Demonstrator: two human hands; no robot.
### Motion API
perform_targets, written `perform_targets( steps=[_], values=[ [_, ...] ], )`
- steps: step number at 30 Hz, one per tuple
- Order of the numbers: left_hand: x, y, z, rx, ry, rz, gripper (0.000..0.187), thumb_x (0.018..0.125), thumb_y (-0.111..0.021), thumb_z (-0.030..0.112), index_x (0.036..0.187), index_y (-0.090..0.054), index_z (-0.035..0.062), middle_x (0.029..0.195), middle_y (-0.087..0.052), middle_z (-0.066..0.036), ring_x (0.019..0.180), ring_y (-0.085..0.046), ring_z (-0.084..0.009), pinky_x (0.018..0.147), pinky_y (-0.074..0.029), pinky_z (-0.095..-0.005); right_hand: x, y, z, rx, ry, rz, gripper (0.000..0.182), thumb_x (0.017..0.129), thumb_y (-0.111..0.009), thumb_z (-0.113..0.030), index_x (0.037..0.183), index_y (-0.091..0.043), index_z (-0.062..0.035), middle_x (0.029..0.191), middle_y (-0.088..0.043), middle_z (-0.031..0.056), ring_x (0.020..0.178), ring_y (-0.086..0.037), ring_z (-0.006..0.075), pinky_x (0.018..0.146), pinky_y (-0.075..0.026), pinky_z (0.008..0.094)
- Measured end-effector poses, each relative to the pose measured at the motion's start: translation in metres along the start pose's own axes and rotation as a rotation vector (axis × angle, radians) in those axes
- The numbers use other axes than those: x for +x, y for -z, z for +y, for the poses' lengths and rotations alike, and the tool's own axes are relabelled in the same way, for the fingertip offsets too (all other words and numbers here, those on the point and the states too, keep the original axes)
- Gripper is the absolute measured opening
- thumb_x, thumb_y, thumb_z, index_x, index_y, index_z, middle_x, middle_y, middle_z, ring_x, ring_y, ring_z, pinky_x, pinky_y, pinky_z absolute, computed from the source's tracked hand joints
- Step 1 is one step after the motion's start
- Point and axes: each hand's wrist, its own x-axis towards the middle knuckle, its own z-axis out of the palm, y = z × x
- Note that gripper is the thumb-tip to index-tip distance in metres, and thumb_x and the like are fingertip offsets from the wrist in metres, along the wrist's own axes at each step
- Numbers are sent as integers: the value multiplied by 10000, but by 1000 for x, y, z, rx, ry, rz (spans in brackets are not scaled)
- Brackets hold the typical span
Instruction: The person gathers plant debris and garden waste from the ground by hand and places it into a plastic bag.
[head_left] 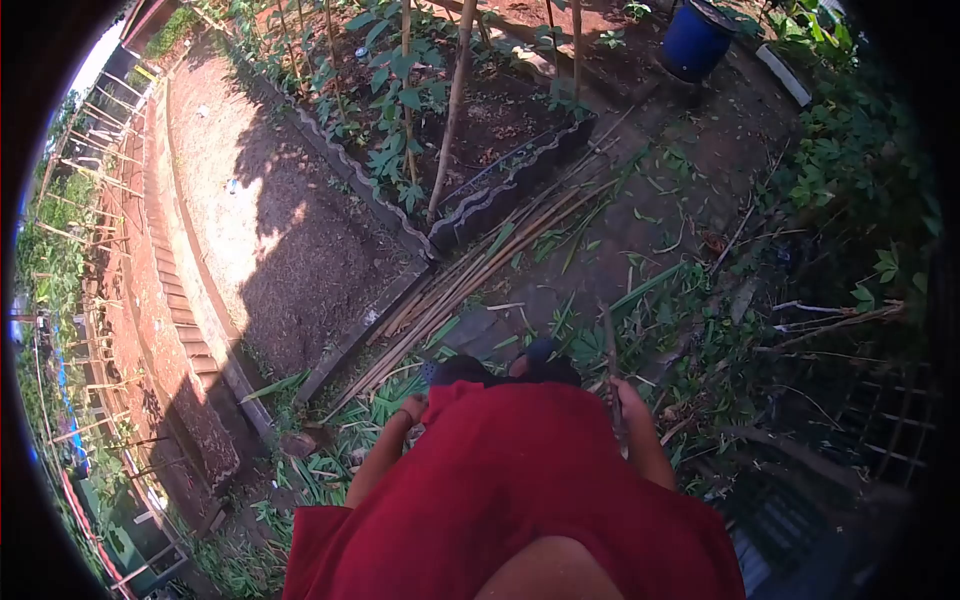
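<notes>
My right hand (626,400) is closed around a thin dark tool or stick (609,340) that points up and away from me, beside my right leg. Whether it has a blade I cannot make out. My left hand (414,407) hangs by my left thigh, partly hidden by the red shirt (500,450), its fingers too small to read. Cut green leaves (400,400) lie on the ground around my feet. Just ahead, a bundle of long, thin cane poles (470,280) stretches diagonally along the edge of a planted bed.
A blue bucket (695,42) stands at the upper right. Upright poles (455,110) rise from the bed behind its wavy edging (490,205). Dense foliage (840,180) and branches (845,318) are on the right. A low concrete curb (360,335) runs at the left.
</notes>
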Motion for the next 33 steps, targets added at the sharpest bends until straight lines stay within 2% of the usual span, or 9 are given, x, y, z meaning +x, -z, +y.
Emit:
perform_targets(
  steps=[3,5,7,12,19,22,25,29,33],
  values=[
    [-11,-13,70,-180,137,143,545,864,-682,442,1158,-625,-13,1145,-694,-195,1078,-663,-314,920,-508,-384,-12,44,-32,-174,-25,152,230,1009,-539,-339,916,-539,-129,686,-493,-9,561,-485,137,508,-428,294],
    [25,-35,40,-134,167,132,613,844,-704,448,1231,-590,-14,1213,-675,-199,1111,-656,-316,925,-508,-378,8,91,-43,-175,-62,188,229,1003,-546,-336,898,-543,-133,686,-494,-4,561,-486,145,519,-441,311],
    [19,-17,74,-81,-60,41,595,853,-705,453,1212,-615,-12,1201,-685,-189,1111,-656,-308,918,-510,-372,18,118,-49,-118,-74,215,238,997,-550,-338,879,-543,-132,687,-500,2,558,-487,151,525,-447,328],
    [21,10,157,-320,88,37,453,921,-636,364,1173,-648,-12,1128,-710,-187,1069,-669,-291,912,-507,-371,39,127,-90,-6,-88,220,238,1005,-539,-331,884,-547,-126,697,-512,6,563,-492,147,532,-459,346],
    [77,9,203,27,150,-98,335,965,-532,299,1105,-715,56,1177,-688,-194,1115,-644,-340,967,-484,-419,53,75,-157,201,-29,87,240,1031,-511,-337,997,-578,-109,723,-527,-3,587,-506,137,559,-469,330],
    [157,-9,174,576,-375,-225,347,931,-479,253,1132,-704,81,1179,-658,-233,1129,-623,-399,997,-484,-462,42,54,-191,209,-35,-35,296,1019,-540,-372,1093,-610,-94,727,-538,-19,595,-520,122,590,-480,307],
    [211,5,227,625,-374,-166,361,933,-473,256,1164,-688,82,1186,-651,-237,1147,-614,-409,1008,-478,-471,60,72,-218,86,-63,8,236,1017,-552,-359,993,-605,-130,687,-523,-33,555,-504,114,547,-477,311],
    [250,35,348,163,-5,-176,460,962,-471,406,1236,-654,85,1290,-612,-243,1171,-599,-420,1012,-469,-453,51,84,-287,10,-150,188,246,1023,-537,-365,948,-588,-136,685,-521,-26,559,-505,116,551,-475,314],
    [283,53,440,-145,-91,4,392,907,-554,379,1042,-736,59,1057,-709,-217,1035,-670,-376,920,-510,-441,47,116,-359,100,-108,55,300,1035,-505,-361,871,-536,-112,685,-516,-10,569,-507,120,569,-478,315]
  ],
)
